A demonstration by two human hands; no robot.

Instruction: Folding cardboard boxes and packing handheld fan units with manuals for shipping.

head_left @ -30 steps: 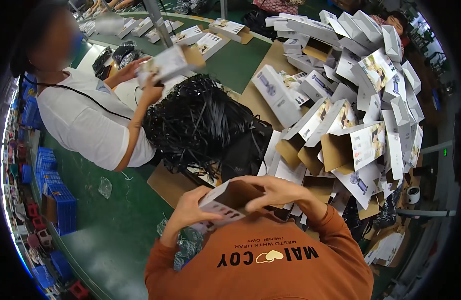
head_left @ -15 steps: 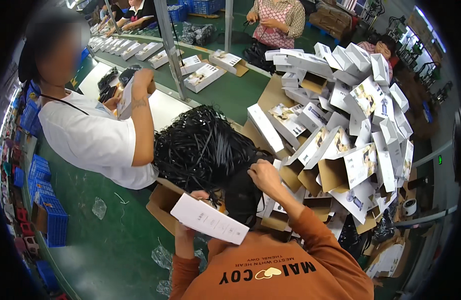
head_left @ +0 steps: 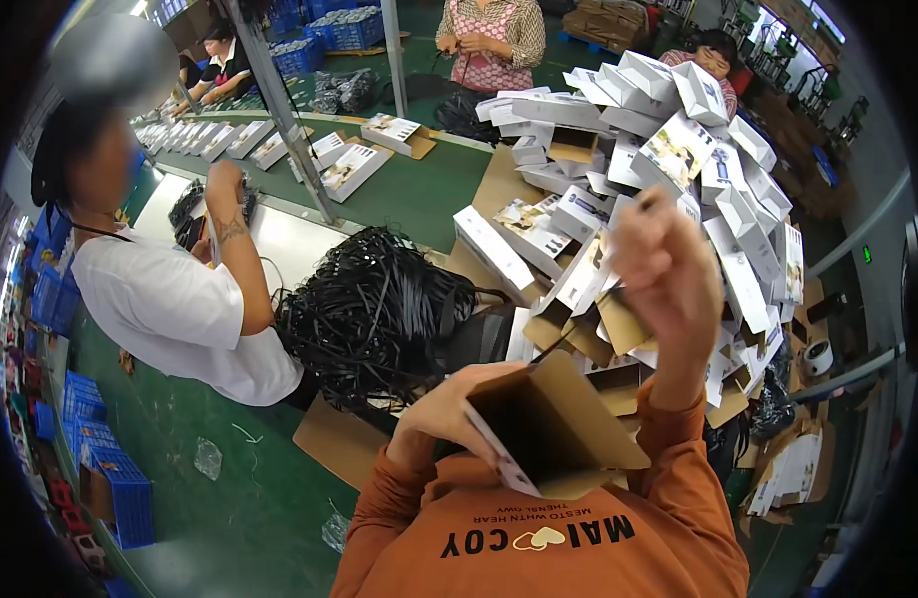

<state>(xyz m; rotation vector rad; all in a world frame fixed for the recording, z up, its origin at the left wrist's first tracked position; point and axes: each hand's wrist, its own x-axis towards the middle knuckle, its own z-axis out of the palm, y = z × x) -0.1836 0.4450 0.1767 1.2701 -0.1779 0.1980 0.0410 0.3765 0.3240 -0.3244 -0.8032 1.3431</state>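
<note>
My left hand (head_left: 444, 414) is wrapped round the side of a white cardboard box (head_left: 593, 424), held close to my chest. Its open end faces up, showing brown inner walls and a dark inside. My right hand (head_left: 668, 264) is raised over the right side with fingers curled. It is blurred, and a small dark spot shows at its fingertips, too unclear to name. A short thin black strap (head_left: 551, 346) sticks up by the box's far edge. Beyond my left hand lies a tangled heap of black straps (head_left: 364, 304), with a dark folded cloth-like piece (head_left: 474, 339) beside it.
A tall pile of white printed boxes (head_left: 683, 149), several open-ended, fills the right. At the left a co-worker in a white shirt (head_left: 170, 309) handles things at the bench. Boxes line a green conveyor (head_left: 429, 184). Blue crates (head_left: 120, 488) stand on the left floor.
The box has turned from lying sideways to showing its open end upward. My right hand has left the dark piece by the straps and risen to the right. The whole view has shifted slightly.
</note>
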